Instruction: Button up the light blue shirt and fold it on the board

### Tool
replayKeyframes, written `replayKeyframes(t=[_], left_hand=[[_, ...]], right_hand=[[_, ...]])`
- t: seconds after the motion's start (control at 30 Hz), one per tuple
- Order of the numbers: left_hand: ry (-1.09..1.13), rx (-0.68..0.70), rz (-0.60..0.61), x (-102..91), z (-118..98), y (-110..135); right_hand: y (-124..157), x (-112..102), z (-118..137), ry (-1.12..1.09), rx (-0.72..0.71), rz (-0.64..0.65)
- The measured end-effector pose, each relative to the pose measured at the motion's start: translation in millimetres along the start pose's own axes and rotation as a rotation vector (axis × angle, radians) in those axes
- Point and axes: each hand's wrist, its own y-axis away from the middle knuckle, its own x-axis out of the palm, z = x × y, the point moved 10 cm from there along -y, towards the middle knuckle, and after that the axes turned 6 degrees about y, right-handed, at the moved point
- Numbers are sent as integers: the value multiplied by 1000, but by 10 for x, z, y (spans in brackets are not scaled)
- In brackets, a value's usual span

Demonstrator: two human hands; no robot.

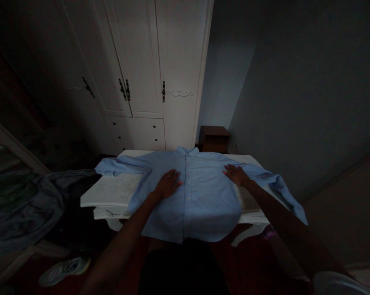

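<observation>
A light blue button-up shirt (pixel 200 192) lies front side up, spread across a white table (pixel 108 190). Its collar points away from me, and its lower hem hangs over the near edge. My left hand (pixel 168 184) rests flat on the shirt's chest, left of the button line, with fingers stretched out and a ring on one finger. On the other side, my right hand (pixel 236 175) lies flat near the base of the right-hand sleeve, its fingers spread. The left-hand sleeve reaches past the table's left end; the right-hand sleeve droops over the right end.
Behind the table stands a white wardrobe (pixel 142 61) with dark handles and drawers. A small brown cabinet (pixel 215 137) is beside it. Grey cloth (pixel 49 200) is heaped at the left, and a shoe (pixel 65 271) sits below it. A grey wall (pixel 311 94) rises on the right.
</observation>
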Motion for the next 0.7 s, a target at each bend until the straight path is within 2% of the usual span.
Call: replayKeyframes(t=[0.07, 0.17, 0.27, 0.37, 0.47, 0.6, 0.7], left_hand=[[9, -27, -59, -141, 160, 86], [-45, -172, -174, -449, 606, 286], [-87, -300, -258, -766, 1068, 481], [-102, -372, -280, -978, 1435, 581], [-119, -377, -233, -1038, 1696, 603], [-206, -280, -87, -931, 1916, 612], [-209, -274, -80, -911, 2092, 661]], right_hand=[[-59, -30, -8, -5, 31, 21], [-175, -110, 66, 2, 87, 5], [-272, -191, 347, 3, 90, -51], [-296, -199, 708, -13, 63, -96], [-243, -137, 886, -20, 87, -119], [-159, -82, 877, 5, 108, -175], [-146, -66, 837, 17, 106, -201]])
